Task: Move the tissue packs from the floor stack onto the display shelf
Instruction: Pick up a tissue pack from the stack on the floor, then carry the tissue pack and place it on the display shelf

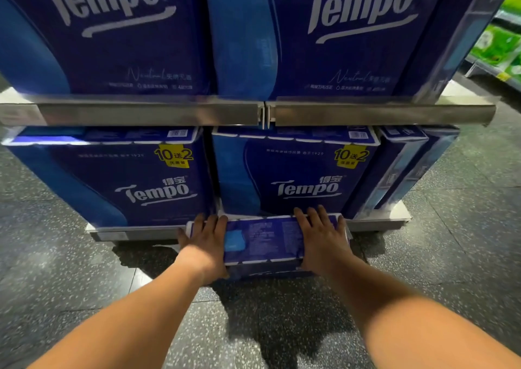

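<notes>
We are looking down at a blue Tempo tissue pack (265, 240) that we are holding between both hands in front of the bottom display shelf (377, 222), its far edge touching or just short of the shelf's front lip; we cannot tell which. Our left hand (204, 244) is lying along the pack's left end, fingers stretched forward and only lightly bent over the top edge, the thumb out to the left side. Our right hand (324, 236) is resting flat on the pack's right part, fingers straight and pointing at the shelf, the palm pressing on the wrapper. Whether either thumb is hooking under the pack we cannot tell. The pack is lying with its printed back face up, a light blue patch showing between our hands, and it is hanging just above the dark speckled floor (84, 284), where it is casting a shadow. On the bottom shelf behind it two large Tempo packs are standing upright side by side, the left one (127, 185) and the right one (296, 177), each bearing a yellow "10送2" label, with two narrower packs (403, 168) turned sideways at the right end. Above the metal price rail (152, 112) two more big Tempo packs (352, 30) are filling the upper shelf. Green packages (501, 44) are showing far right on another shelf.
</notes>
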A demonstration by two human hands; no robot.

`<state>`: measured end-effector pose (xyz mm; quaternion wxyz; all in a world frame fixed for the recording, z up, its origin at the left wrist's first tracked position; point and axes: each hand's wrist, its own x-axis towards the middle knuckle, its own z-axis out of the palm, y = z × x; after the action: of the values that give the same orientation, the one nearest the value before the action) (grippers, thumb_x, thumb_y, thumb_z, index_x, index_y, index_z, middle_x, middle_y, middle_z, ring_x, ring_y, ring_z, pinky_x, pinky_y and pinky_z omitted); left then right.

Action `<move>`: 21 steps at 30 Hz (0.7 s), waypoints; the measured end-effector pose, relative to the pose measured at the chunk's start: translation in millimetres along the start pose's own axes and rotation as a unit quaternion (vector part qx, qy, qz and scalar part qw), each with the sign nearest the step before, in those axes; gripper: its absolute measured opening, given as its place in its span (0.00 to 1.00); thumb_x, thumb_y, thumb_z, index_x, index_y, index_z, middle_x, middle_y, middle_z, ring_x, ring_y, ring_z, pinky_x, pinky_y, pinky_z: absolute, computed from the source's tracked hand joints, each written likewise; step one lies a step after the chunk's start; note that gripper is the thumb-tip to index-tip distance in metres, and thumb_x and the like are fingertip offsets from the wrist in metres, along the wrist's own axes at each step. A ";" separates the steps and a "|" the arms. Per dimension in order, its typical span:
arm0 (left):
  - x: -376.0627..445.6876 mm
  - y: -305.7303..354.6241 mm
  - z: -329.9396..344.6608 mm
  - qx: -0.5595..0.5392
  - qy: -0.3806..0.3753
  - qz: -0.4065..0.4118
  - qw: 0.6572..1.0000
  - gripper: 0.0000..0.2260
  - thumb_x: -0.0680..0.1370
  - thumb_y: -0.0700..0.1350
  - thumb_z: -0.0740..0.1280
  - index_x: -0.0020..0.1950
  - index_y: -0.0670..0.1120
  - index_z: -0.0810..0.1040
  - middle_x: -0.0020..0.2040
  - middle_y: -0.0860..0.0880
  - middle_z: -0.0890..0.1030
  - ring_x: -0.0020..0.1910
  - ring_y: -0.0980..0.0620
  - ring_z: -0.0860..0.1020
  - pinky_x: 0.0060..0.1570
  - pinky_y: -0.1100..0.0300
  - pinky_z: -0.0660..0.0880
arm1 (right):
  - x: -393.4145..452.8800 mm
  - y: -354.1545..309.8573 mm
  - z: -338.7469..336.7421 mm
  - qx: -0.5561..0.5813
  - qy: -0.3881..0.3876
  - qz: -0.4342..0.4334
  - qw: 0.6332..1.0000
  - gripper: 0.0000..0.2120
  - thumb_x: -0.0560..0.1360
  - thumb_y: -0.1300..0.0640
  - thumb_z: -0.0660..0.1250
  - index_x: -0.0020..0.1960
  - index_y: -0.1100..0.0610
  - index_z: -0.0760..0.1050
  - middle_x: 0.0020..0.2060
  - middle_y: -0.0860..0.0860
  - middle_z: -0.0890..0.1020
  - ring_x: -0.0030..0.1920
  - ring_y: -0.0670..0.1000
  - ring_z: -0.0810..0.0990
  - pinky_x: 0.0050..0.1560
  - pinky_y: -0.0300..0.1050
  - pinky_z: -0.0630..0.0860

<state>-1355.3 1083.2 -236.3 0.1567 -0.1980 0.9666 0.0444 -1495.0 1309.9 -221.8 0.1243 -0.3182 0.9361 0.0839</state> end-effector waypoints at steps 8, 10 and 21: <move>-24.2 -12.8 -46.3 -0.015 0.054 0.011 0.998 0.50 0.65 0.60 0.73 0.80 0.56 0.49 0.73 0.53 0.62 0.69 0.47 0.61 0.65 0.42 0.67 | -32.1 -9.3 -54.0 0.033 -0.029 0.035 0.998 0.55 0.67 0.50 0.76 0.81 0.45 0.41 0.75 0.50 0.56 0.76 0.59 0.54 0.70 0.77 0.55; -46.2 -16.6 -85.1 -0.012 0.064 0.018 0.998 0.49 0.66 0.59 0.72 0.81 0.55 0.48 0.74 0.53 0.61 0.70 0.47 0.60 0.64 0.42 0.67 | -57.6 -10.6 -90.7 0.040 -0.015 0.032 0.999 0.53 0.68 0.51 0.74 0.81 0.45 0.41 0.75 0.49 0.58 0.75 0.59 0.55 0.70 0.78 0.56; -244.2 -36.8 -403.8 -0.020 0.124 0.054 0.991 0.44 0.64 0.60 0.72 0.76 0.59 0.56 0.70 0.57 0.66 0.68 0.48 0.65 0.62 0.45 0.70 | -255.0 -32.8 -422.8 0.010 0.032 0.067 0.997 0.50 0.69 0.51 0.74 0.80 0.44 0.45 0.76 0.51 0.57 0.76 0.59 0.56 0.69 0.74 0.58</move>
<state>-1242.8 1079.8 223.5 0.0293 -0.1526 0.9867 0.0476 -1355.0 1331.0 252.4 0.0918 -0.2559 0.9596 0.0722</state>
